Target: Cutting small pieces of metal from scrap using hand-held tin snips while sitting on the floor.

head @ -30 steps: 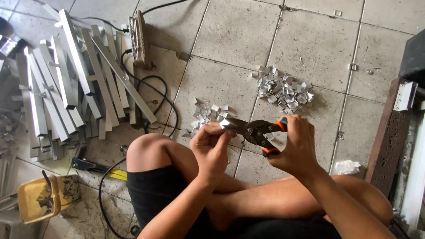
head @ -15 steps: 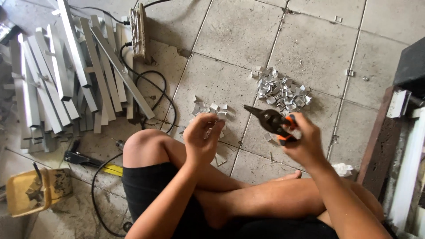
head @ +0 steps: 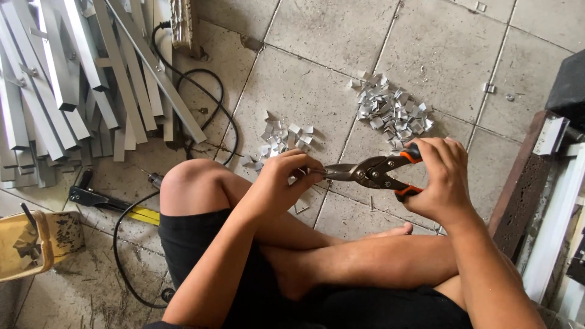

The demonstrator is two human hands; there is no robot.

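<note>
Here, in the head view, a person sits cross-legged on a tiled floor, looking down at both hands held above the knees. The right hand has its fingers closed around the orange-and-black handles of a pair of metal snips, squeezing them together. The blades point left, toward the other hand. The left hand has its fingers pinched shut on a small metal piece, which sits right at the tip of the blades, touching them; it is too small to make out its shape.

Just beyond the left fingers, on the floor, lies a small scatter of metal scraps. Farther out, beyond the right fingers, lies a bigger pile of scraps. Well to the left of the left fingers, a stack of long grey metal strips covers the floor, with a black cable looping beside it. Nearer the person, left of the bare knee, lies a black and yellow hand tool, and a yellow tub stands at the left edge. To the right of the right fingers, dark and pale boards lean at the edge of the view.
</note>
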